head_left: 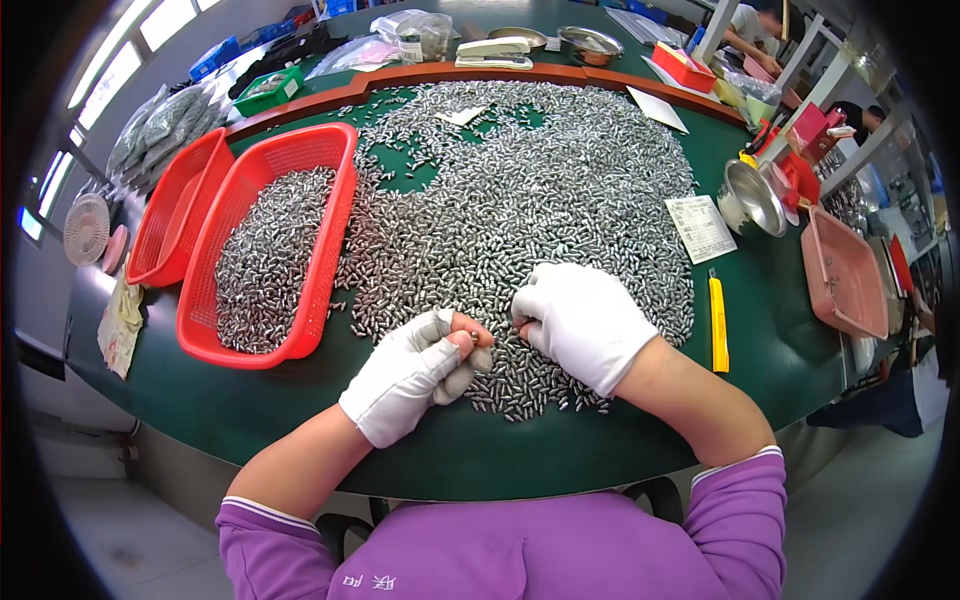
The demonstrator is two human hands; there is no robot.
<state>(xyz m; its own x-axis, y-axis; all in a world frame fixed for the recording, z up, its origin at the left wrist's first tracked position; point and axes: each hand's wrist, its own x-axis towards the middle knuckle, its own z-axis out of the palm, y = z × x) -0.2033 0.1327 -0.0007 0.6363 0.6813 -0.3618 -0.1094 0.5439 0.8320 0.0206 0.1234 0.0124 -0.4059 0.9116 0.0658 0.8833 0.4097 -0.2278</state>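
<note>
Small metal pieces (530, 200), silvery, short and rounded like tiny capsules, lie in a wide heap across the middle of a green bench (250, 410), stretching from the near edge to a wooden rail at the far side. The left hand (415, 370), in a white cloth glove with the fingertips cut away, is curled closed at the near edge of the heap, its bare fingers (468, 335) pinching what looks like one or a few pieces, though the exact hold is too small to make out. The right hand (580, 320), gloved the same way, rests palm down on the heap just beside the left, fingers bent inward onto the pieces; whether it grips any cannot be told. The bare tips probably give a surer feel on such small, smooth parts.

To the left, a red plastic mesh basket (330, 230) holds more of the same pieces, close enough for easy reach, with a second red basket (175, 205) nested beside it, its contents hidden. To the right lie a yellow utility knife (718, 325), a printed paper slip (701, 228), a shiny steel bowl (752, 197) and a pink tray (842, 272). Purple sleeves show at the near edge.
</note>
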